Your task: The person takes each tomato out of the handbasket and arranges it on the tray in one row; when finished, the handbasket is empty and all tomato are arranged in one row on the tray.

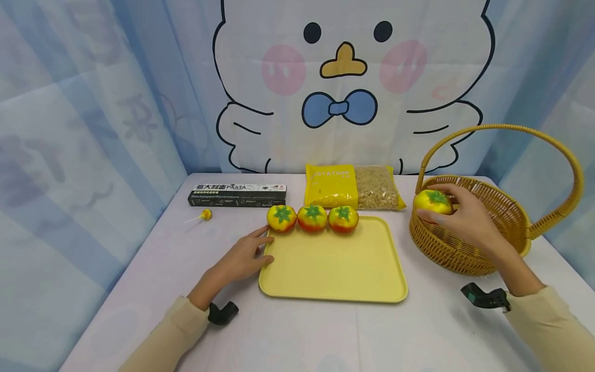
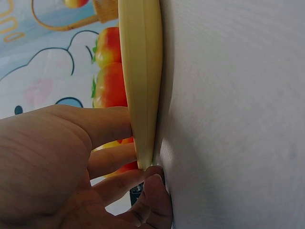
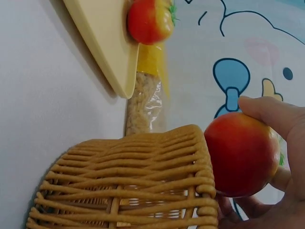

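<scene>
My right hand (image 1: 469, 214) grips a red and yellow toy tomato (image 1: 432, 201) with a green leafy top. It holds the tomato at the left rim of the wicker basket (image 1: 441, 252), and in the right wrist view that tomato (image 3: 240, 155) overlaps the rim. At the left side of the yellow tray (image 1: 334, 268), my left hand (image 1: 244, 256) touches the edge with loosely extended fingers. Three similar toy tomatoes, the left one (image 1: 281, 218), the middle one (image 1: 312, 218) and the right one (image 1: 343, 219), line the tray's back edge.
Behind the tray lie a yellow and clear pasta bag (image 1: 331, 187) and a dark pasta box (image 1: 237, 196). A small yellow lollipop (image 1: 206, 214) lies left of the tray. The basket's tall handle (image 1: 576, 175) arches above it, and a printed curtain (image 1: 344, 139) hangs behind the table.
</scene>
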The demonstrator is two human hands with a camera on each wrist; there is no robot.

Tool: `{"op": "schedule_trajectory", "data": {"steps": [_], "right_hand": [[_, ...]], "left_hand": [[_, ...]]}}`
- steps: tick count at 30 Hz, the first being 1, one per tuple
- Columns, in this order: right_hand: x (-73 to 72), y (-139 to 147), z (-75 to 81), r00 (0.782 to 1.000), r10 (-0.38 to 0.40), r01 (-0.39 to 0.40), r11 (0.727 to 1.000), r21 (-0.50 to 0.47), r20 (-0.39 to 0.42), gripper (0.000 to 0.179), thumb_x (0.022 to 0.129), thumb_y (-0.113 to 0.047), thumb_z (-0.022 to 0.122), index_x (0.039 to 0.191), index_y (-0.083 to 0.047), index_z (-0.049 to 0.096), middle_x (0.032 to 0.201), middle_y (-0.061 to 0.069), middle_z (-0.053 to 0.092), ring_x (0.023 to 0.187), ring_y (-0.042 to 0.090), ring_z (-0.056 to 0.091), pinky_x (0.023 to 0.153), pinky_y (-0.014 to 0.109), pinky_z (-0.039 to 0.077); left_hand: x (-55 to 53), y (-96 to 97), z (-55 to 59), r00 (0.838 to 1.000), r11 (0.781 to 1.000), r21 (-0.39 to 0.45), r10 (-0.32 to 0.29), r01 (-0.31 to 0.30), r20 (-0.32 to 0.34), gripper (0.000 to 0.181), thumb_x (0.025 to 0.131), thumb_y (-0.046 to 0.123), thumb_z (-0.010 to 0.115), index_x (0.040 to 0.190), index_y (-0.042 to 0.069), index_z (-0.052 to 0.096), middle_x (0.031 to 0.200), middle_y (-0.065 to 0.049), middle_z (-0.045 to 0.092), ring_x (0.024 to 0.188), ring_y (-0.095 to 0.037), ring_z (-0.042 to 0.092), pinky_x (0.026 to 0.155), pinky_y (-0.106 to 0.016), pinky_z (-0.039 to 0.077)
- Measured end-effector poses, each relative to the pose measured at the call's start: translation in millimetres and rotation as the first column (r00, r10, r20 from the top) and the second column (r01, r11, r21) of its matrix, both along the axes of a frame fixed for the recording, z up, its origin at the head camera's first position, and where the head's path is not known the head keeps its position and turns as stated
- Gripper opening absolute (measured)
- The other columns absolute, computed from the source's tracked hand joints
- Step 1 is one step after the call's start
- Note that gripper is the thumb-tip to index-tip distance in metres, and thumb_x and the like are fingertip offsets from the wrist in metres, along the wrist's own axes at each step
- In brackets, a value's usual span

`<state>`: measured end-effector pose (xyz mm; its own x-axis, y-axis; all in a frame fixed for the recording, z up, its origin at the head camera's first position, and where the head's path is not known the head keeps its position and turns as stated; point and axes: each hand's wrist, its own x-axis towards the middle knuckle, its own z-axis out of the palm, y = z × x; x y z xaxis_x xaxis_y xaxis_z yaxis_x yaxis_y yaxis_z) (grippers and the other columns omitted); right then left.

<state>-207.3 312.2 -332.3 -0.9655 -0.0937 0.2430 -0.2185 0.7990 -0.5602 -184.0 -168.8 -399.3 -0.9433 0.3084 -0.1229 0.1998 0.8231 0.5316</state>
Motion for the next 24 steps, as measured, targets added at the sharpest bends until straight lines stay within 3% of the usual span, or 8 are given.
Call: {"op": "schedule_trajectory", "data": {"steps": [11,24], "right_hand": [[-1.5,-17,2.3,0.999,0.032,-0.032,0.998,-0.05,-0.016,0.071,0.094,-0.036,0.081,0.149,-0.001,0.053,0.139,0.026,0.056,0.113,0.04,0.057,0.073,0.009,0.043],[-6.1,-36,-1.3,0.999,0.054,-0.054,0.996,-0.073,-0.01,0.069,0.095,-0.033,0.08,0.151,-0.004,0.054,0.137,0.025,0.058,0.113,0.039,0.059,0.073,0.013,0.046]], "left_hand": [[0.2,-0.1,0.0,1.0,1.0,-0.001,-0.004,0.004,-0.002,0.053,0.1,0.022,0.073,0.149,0.004,0.06,0.174,-0.015,0.033,0.107,-0.023,0.063,0.102,-0.044,0.056],[0.5,-0.5,-0.6,1.0,1.0,0.0,-0.006,0.006,-0.007,0.053,0.1,0.021,0.074,0.148,0.005,0.061,0.174,-0.014,0.034,0.105,-0.022,0.063,0.098,-0.042,0.056]]}}
